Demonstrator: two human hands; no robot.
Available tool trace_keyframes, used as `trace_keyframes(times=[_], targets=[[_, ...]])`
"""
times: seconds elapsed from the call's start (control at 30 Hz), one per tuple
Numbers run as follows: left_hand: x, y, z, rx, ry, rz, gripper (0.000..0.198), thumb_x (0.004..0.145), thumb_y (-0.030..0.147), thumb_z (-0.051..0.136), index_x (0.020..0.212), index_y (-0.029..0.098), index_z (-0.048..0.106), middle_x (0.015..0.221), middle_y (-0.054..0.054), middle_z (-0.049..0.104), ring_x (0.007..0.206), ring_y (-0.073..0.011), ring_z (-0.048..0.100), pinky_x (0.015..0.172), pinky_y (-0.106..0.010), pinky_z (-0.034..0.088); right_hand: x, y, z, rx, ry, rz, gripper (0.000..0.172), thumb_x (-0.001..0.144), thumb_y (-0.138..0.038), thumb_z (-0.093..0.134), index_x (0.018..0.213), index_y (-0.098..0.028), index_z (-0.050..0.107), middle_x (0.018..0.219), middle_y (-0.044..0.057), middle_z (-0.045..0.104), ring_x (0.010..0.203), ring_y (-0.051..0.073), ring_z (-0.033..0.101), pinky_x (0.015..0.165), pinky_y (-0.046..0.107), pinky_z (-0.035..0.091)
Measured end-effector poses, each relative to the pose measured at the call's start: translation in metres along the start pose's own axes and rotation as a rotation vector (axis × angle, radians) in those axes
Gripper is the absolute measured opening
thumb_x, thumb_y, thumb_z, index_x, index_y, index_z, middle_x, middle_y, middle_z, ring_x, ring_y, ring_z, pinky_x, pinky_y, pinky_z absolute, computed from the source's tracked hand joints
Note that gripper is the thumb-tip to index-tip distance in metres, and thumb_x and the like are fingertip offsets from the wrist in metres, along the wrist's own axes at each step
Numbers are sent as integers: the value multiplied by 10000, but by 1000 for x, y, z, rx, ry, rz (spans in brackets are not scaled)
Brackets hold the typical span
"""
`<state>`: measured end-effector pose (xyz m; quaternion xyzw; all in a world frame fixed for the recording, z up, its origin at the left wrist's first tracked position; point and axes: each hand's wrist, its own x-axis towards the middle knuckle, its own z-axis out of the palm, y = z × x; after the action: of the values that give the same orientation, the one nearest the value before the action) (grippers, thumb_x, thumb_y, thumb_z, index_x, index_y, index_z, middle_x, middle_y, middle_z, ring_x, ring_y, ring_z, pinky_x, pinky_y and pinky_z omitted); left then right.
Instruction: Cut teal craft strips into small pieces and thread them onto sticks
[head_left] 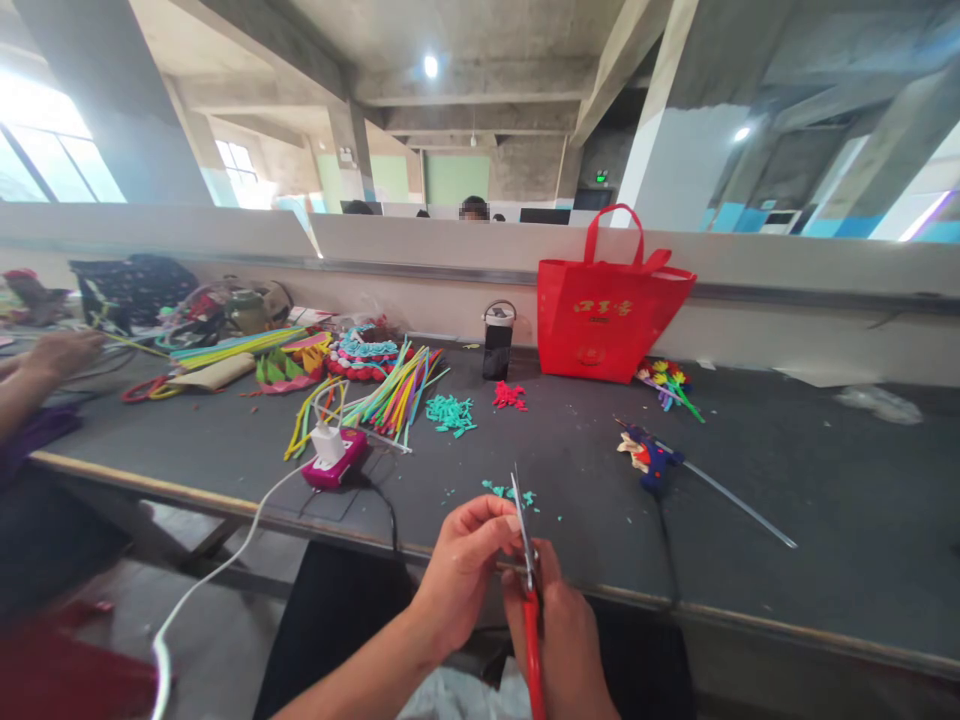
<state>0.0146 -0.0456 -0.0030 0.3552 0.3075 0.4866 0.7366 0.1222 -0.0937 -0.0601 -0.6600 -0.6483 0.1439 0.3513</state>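
While the right hand (564, 632) is clenching around the red plastic handle of the scissors (524, 540) at the bottom centre of the frame, the left hand (465, 562) is pinching its fingertips shut beside the thin metal blades, on something too small to tell. Teal scraps (501, 490) are lying just past the blade tips on the dark matte table (787, 470). Right of centre a blue glue gun (652, 460) is resting. Farther up, a red fabric bag (604, 315) is standing near a black bottle (497, 342). Left of centre, fuzzy bright pipe cleaners (394, 395) are sprawling beside a pink power strip (335, 462) trailing a white cable (225, 560).
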Motion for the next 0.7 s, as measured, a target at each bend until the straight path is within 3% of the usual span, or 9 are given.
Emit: trace_keyframes(times=[0.23,0.43,0.53,0.7], targets=[[0,-5,-2,12,15,2,84,691,202,698,695,142,639,602,4,571,583,-92,478,621,-219,380,2,2,4,61,3,33,149,884,-265,399,907,-223,541,639,-13,682,565,173,678,494,216,416],[7,-4,-8,122,39,67,70,690,201,667,669,147,628,608,9,548,590,-88,461,623,-215,368,11,11,-1,165,74,43,252,917,-402,380,844,-213,530,613,-2,631,534,166,617,496,224,417],[31,2,-27,330,109,174,91,685,231,669,669,149,633,633,6,570,601,-91,472,614,-214,368,24,22,-15,214,123,35,290,922,-442,388,832,-203,525,642,-4,600,576,151,588,571,226,444],[105,17,-75,867,255,365,129,689,279,632,716,154,643,625,15,584,580,-113,494,574,-233,366,43,42,-26,242,203,56,331,912,-470,417,831,-186,564,628,-13,567,570,138,540,597,235,450]])
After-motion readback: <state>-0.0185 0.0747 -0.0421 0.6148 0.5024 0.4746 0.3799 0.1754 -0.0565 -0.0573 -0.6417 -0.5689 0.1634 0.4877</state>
